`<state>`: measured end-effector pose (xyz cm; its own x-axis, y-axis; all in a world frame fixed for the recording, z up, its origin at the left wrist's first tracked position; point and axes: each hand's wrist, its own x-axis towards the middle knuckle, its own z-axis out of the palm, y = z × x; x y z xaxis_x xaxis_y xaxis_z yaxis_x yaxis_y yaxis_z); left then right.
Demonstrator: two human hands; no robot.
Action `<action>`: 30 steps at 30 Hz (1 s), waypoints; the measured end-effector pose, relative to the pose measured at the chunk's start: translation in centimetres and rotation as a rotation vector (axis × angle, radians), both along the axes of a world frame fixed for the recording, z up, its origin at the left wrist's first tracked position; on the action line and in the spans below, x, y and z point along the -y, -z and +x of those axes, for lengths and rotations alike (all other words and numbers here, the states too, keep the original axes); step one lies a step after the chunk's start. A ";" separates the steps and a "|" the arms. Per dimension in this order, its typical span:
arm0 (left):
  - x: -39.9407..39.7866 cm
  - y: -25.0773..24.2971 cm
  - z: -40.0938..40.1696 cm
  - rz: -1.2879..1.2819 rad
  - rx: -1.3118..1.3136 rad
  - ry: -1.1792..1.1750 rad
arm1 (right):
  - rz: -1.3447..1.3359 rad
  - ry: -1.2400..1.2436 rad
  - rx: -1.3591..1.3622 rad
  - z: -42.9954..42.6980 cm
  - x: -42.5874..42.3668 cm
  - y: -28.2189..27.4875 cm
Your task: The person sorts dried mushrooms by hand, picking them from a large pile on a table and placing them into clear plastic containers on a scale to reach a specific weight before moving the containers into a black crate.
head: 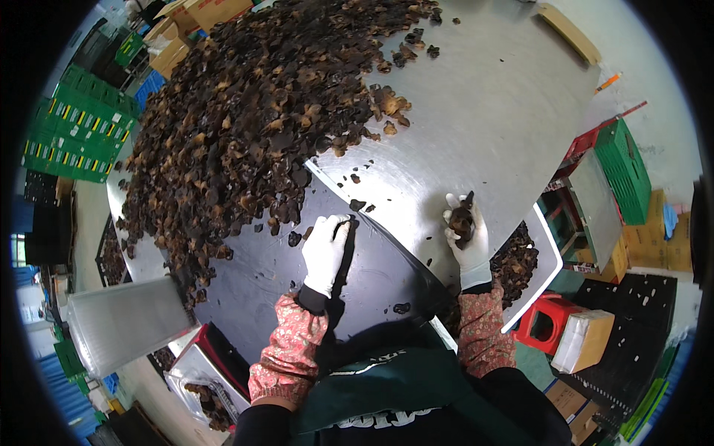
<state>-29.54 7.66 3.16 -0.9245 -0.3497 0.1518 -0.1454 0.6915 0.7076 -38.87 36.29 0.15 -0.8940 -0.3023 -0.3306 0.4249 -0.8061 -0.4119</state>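
Observation:
A large heap of dark brown wood ear mushrooms (240, 100) covers the far left of the metal table (474, 111). My left hand (326, 253), in a white glove, is over the dark grey sheet (256, 290) near its raised edge. Its fingers are curled together; whether a small piece is pinched between them I cannot tell. A small dark mushroom piece (357, 205) lies just beyond its fingertips. In my white-gloved right hand (471, 248), palm up above the bare metal, several mushroom pieces (462, 223) are held against the fingers.
Below the table's right edge stands a white tray (549, 273) with mushrooms in it. Clear plastic containers (131, 323) are stacked at the left edge, above a metal scale-like box (195, 368). Green crates (78, 125), a red stool (544, 326) and cardboard boxes stand around.

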 end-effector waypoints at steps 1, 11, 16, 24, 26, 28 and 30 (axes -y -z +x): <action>-0.1 -0.1 0.9 0.197 0.013 -0.030 | -0.015 -0.002 0.031 0.3 -0.2 -0.2; -0.6 -1.9 15.1 1.108 0.029 -0.356 | 0.487 -0.377 -0.188 -0.6 5.8 -4.4; -1.4 -4.8 18.1 1.114 -0.137 -0.390 | 0.429 -0.706 -0.333 2.1 13.2 -7.3; -2.2 -2.1 23.6 1.227 -0.166 -0.331 | 0.473 -0.973 -0.214 12.2 16.4 -5.2; -2.1 -2.1 25.4 1.220 -0.249 -0.317 | 0.493 -1.064 -0.170 14.4 16.5 -4.1; -1.9 -3.3 27.3 1.234 -0.278 -0.407 | 0.476 -1.133 -0.140 16.1 17.1 -4.0; -1.3 -5.5 29.8 1.194 -0.269 -0.499 | 0.498 -1.187 -0.190 17.6 18.7 -4.9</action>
<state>0.28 8.93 8.68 -0.6478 -0.6876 -0.3280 0.0390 -0.4600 0.8871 -21.27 17.55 5.09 -0.2122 -0.8185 -0.5338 0.6710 0.2751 -0.6885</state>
